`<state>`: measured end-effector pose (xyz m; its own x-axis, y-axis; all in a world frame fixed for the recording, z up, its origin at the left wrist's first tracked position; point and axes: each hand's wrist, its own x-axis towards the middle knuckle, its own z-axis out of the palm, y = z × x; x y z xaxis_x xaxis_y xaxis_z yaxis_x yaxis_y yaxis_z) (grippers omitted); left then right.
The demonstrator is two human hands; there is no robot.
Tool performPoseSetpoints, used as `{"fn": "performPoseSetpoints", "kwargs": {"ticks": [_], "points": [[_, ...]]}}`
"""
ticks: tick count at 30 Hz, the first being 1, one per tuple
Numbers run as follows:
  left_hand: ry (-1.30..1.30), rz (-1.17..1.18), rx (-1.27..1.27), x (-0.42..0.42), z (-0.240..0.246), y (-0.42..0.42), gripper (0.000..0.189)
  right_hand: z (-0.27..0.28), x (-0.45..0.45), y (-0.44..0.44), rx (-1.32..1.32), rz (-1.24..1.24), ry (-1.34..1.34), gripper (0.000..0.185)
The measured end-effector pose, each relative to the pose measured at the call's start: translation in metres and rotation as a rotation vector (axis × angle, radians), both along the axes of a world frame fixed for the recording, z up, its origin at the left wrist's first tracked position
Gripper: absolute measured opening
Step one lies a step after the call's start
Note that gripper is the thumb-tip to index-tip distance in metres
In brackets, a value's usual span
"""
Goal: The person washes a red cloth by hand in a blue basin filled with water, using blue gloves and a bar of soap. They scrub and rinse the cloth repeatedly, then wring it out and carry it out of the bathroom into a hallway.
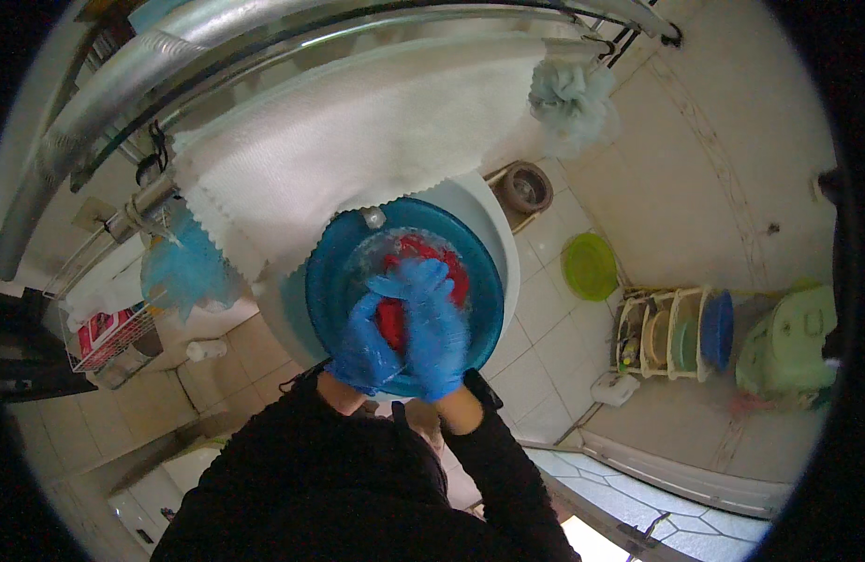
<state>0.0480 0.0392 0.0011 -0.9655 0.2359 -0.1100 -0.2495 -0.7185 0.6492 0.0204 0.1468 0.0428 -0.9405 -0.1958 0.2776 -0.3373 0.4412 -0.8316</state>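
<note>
A teal plastic basin (pixel 493 309) with sudsy water sits in a white washbasin (pixel 510 270) right in front of me. Both hands wear blue rubber gloves and work inside it. Red wet cloth (pixel 392 324) is bunched between my left hand (pixel 366 345) and my right hand (pixel 436 327). My right hand lies over the cloth with its fingers pointing away from me; more red fabric spreads in the foam beyond them. The left hand presses in from the side, its fingertips partly hidden. Black sleeves end at the glove cuffs.
A white cloth (pixel 376 133) hangs from a metal rail over the basin's far edge, beside a pale mesh puff (pixel 571 105). At left are a blue mesh puff (pixel 187 260) and a wire basket (pixel 120 344). A green basin (pixel 590 267) and a rack of basins (pixel 692 337) stand right.
</note>
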Motion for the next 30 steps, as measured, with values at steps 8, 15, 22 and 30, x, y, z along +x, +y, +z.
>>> {"fn": "performPoseSetpoints", "kwargs": {"ticks": [8, 15, 22, 30], "points": [[0.122, 0.074, -0.242, 0.015, 0.004, 0.007, 0.041, -0.016, 0.003, -0.009, 0.371, 0.087, 0.059, 0.046], [-0.278, 0.095, 0.195, 0.006, 0.006, 0.014, 0.044, -0.028, -0.004, -0.005, 0.204, 0.107, -0.045, 0.054], [-0.071, 0.077, 0.187, 0.007, 0.005, 0.011, 0.046, -0.031, 0.000, -0.004, 0.135, 0.111, 0.040, 0.055], [-0.152, 0.056, 0.304, -0.002, 0.003, 0.019, 0.047, -0.028, -0.015, 0.002, 0.089, 0.039, -0.009, 0.055]]}}
